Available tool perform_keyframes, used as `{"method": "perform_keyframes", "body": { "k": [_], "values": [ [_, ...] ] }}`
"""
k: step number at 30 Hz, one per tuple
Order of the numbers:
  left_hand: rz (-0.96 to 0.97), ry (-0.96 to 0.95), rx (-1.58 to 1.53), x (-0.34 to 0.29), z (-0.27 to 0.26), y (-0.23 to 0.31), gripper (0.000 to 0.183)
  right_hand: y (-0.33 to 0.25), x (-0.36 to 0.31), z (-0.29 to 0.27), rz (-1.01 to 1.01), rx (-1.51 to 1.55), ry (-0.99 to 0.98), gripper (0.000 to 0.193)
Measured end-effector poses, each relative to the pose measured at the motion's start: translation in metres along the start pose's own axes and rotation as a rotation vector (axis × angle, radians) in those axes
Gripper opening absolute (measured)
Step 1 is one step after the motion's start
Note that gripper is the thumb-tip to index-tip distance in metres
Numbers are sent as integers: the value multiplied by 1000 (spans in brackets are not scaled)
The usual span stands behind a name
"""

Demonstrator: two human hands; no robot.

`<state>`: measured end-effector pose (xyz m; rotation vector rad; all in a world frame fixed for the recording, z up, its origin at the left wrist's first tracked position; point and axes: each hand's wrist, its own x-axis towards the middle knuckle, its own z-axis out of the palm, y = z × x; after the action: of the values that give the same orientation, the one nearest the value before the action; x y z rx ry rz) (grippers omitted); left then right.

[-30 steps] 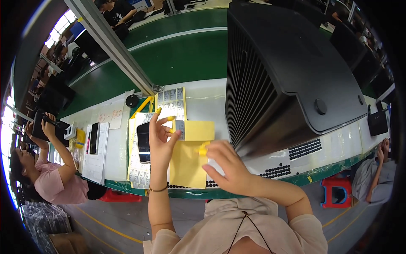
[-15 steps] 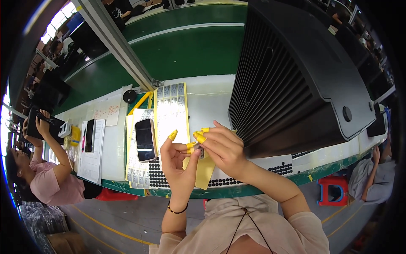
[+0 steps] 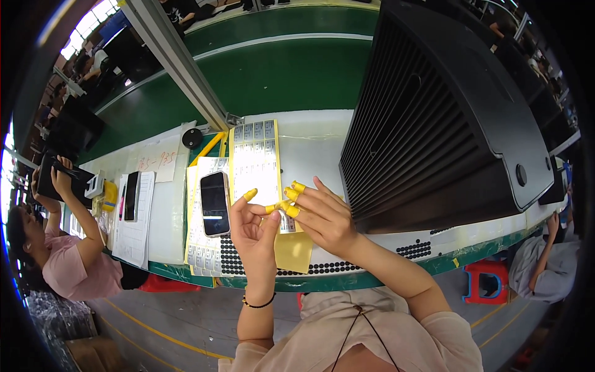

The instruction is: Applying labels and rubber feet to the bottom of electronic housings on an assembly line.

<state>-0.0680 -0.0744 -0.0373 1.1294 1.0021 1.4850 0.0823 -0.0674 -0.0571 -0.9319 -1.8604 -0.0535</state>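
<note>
On the white bench (image 3: 310,146), a yellow-backed sheet of grey rectangular labels (image 3: 255,162) lies upright beside a black smartphone (image 3: 215,203), which rests on another label sheet (image 3: 199,248). A strip of black round stickers (image 3: 322,268) runs along the near edge. Just above it, the left hand (image 3: 255,232) and right hand (image 3: 322,217), fingertips capped yellow, meet; both pinch something small, too tiny to identify, over a plain yellow sheet (image 3: 294,251).

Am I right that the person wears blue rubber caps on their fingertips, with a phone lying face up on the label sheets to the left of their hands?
Not quite: the head view shows the fingertip caps are yellow, not blue. The rest holds: the phone lies face up on the label sheets, left of both the left hand and the right hand.
</note>
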Motion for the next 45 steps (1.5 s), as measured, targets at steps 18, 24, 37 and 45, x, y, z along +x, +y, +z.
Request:
{"method": "perform_keyframes", "body": {
  "k": [18,24,37,45],
  "values": [
    [105,-48,45,0,8,6,31,-14,10,-20,192,-43,16,20],
    [56,29,35,-5,13,5,28,-7,0,-15,45,-16,64,18],
    [106,69,207,23,-4,-15,27,-33,-14,-55,-237,134,-34,19],
    [660,-56,514,31,57,53,36,-63,16,-167,-420,133,201,17]
  ]
}}
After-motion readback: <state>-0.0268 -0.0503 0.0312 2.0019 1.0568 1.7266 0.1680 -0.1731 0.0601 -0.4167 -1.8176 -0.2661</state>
